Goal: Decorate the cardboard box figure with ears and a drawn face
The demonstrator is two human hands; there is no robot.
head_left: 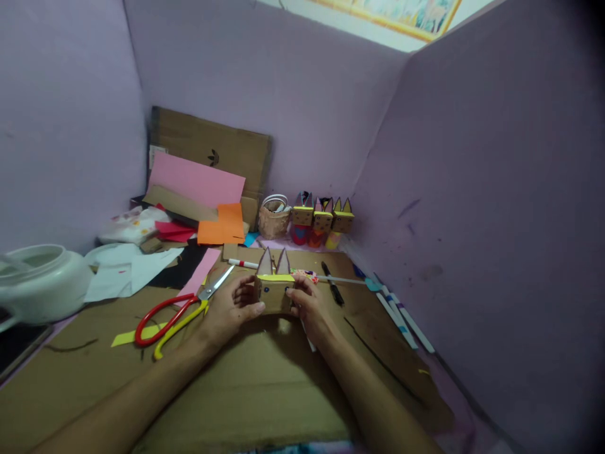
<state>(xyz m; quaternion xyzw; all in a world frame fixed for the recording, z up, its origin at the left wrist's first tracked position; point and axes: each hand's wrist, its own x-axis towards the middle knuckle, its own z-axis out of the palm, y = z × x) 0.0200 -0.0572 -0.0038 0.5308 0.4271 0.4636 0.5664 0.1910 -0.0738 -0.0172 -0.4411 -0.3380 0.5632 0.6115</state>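
Note:
Between my two hands is a small cardboard animal head (275, 301) with two pointed ears, a yellow strip along its top edge and dark round eyes. My left hand (234, 307) grips its left side, thumb in front and fingers curled behind. On the other side, my right hand (309, 309) holds it, with a finger at the right eye. A thin white stick (309, 339) shows under my right hand; what it belongs to is hidden. Scissors (182, 312) with red and yellow handles lie partly spread just left of my left hand.
Cardboard (227, 391) covers the work surface. Behind stand similar cat-eared heads (322, 219) on coloured tubes, beside a small basket (274, 221). Coloured paper (230, 224) piles up at back left, near a white pot (51, 284). A black pen (333, 285) and white markers (399, 318) lie right.

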